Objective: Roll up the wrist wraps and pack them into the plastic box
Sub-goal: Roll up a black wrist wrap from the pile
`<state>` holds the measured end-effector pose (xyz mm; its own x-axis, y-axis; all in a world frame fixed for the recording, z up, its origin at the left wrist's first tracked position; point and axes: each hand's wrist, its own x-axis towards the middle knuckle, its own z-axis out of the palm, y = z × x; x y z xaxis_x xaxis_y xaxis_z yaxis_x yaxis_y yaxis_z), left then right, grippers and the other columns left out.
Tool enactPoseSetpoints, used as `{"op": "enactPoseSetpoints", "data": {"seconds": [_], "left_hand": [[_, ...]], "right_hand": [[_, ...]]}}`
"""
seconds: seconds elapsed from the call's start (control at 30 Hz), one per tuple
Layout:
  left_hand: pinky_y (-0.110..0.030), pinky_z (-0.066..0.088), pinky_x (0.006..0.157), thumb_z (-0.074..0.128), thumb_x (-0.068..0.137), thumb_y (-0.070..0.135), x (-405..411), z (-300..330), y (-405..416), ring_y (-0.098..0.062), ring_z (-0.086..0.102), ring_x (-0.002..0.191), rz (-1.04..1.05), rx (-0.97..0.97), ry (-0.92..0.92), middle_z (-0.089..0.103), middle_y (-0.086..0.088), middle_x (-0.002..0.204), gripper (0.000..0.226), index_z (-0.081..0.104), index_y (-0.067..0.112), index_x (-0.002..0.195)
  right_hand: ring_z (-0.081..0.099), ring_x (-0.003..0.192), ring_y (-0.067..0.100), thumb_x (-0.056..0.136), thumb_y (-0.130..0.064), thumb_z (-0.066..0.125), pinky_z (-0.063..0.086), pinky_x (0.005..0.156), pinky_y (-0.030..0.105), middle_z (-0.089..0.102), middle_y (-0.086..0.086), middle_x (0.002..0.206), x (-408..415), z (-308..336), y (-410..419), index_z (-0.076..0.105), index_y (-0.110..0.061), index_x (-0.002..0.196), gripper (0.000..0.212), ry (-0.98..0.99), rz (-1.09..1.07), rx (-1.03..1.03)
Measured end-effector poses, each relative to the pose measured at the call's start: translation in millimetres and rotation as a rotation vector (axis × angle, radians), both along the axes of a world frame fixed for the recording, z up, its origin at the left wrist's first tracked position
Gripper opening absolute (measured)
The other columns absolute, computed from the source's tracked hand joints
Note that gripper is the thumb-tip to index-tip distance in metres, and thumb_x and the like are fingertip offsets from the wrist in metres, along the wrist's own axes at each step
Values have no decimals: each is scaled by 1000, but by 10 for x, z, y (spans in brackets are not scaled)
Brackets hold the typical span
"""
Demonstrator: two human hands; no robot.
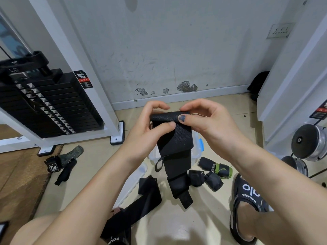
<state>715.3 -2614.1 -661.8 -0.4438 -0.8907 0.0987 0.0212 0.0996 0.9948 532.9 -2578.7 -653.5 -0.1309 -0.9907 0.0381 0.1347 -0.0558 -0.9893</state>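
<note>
A long black wrist wrap hangs in front of me, its top edge folded over into a small roll. My left hand pinches the left end of that roll between thumb and fingers. My right hand pinches the right end, thumb on the front. The wrap's tail, with a thumb loop, dangles down to the floor. Behind the wrap stands the clear plastic box with blue clips, mostly hidden. Its lid lies on the floor to the left. Rolled wraps, two black and one black-and-green, lie to the right.
Another unrolled black wrap drapes over my left foot. My right foot in a black sandal is on the tiled floor. A weight stack machine stands left, with straps near its base. Dumbbells lie at right.
</note>
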Motion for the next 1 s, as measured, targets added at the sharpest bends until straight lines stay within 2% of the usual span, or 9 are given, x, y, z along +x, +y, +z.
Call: {"op": "enactPoseSetpoints", "data": {"seconds": [0.1,0.2,0.33,0.43,0.53,0.63,0.77,0.9,1.0], "left_hand": [[-38,50,92,67,90,45,-14,-23,0,-10,66,95,28,102,-42,70,8,99,20,61,39,107],[-28,48,75,61,102,28,-53,4,18,-6,60,78,60,45,-42,64,13,81,4,58,26,102],[-22,47,61,61,101,12,-42,44,19,-11,60,73,27,11,25,64,1,80,10,56,21,103],[-21,51,62,62,100,5,-36,36,25,-11,62,72,4,-15,33,65,0,80,15,55,17,106],[-24,53,69,61,100,1,-27,15,11,-13,61,79,-19,-47,32,64,-2,85,20,56,19,107],[-26,53,76,62,98,-1,-26,-11,3,-12,61,84,-36,-102,13,65,5,88,24,57,21,108],[-27,52,77,63,95,2,-31,-43,9,-12,59,86,-30,-146,-8,63,8,91,23,56,20,108],[-22,50,75,57,97,-10,-47,-52,6,-9,57,84,-31,-130,-44,61,10,92,29,52,17,106],[-20,49,73,57,99,-4,-59,-60,11,-9,58,82,-34,-64,-81,61,9,88,26,49,18,110]], "right_hand": [[71,83,14,83,9,76,58,81,27,73,2,89,-12,30,5,71,-8,94,21,43,-17,-38],[71,79,11,82,11,76,58,76,22,72,2,91,-2,43,14,69,-7,94,22,72,-29,-59],[72,85,11,83,7,77,58,82,24,71,3,99,-34,35,0,70,-8,103,26,82,-37,-37],[71,93,19,90,2,71,59,92,35,70,9,102,-63,19,8,69,-7,114,26,2,83,80],[70,89,22,99,-11,65,58,90,37,70,13,101,-49,16,43,70,-11,114,16,1,188,162],[65,85,20,102,-20,62,56,87,38,66,10,96,-20,15,45,71,-10,108,15,9,162,161],[67,83,18,99,-12,65,58,77,27,67,14,96,2,-10,24,71,-4,106,12,-39,133,132],[67,92,23,92,-2,71,57,87,36,67,17,99,-6,-51,1,71,-1,112,21,-31,98,110],[67,89,23,88,1,73,56,84,38,68,14,95,-2,-58,4,73,-4,109,21,-9,62,95]]}}
